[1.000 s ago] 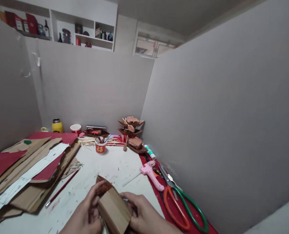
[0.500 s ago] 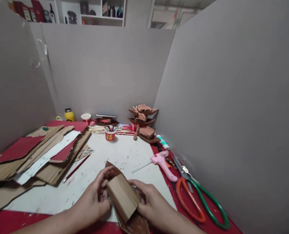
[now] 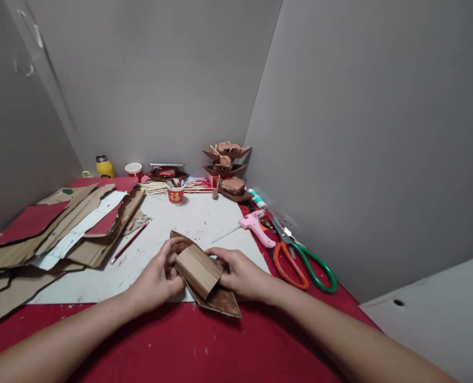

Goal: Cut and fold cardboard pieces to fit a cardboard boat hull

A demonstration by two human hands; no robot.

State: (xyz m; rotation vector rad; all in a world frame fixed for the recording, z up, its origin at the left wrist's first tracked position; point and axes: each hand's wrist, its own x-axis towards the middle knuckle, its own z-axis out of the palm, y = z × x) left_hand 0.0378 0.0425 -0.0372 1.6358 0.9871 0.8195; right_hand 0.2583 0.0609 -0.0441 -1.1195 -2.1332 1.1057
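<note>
A brown cardboard boat [image 3: 224, 302] with pointed ends lies slantwise between my hands, over the near edge of the white sheet [image 3: 140, 287]. A folded tan cardboard piece [image 3: 199, 270] sits arched across its middle. My left hand [image 3: 162, 276] grips the boat's left side, thumb and fingers pressed on it by the tan piece. From the right, my right hand [image 3: 236, 272] closes round the tan piece and the boat's edge; some fingertips are hidden behind them.
Cardboard scraps [image 3: 80, 234] pile up at the left beside a pencil [image 3: 129, 243]. Right of the sheet lie a pink glue gun [image 3: 256, 226] and scissors [image 3: 292, 250]. A paper cup [image 3: 175, 192] and finished boats [image 3: 228, 167] stand at the back, before grey partitions.
The view has tilted down and drawn back, showing more of the red table and my forearms. Both hands keep their hold on the boat and the tan piece.
</note>
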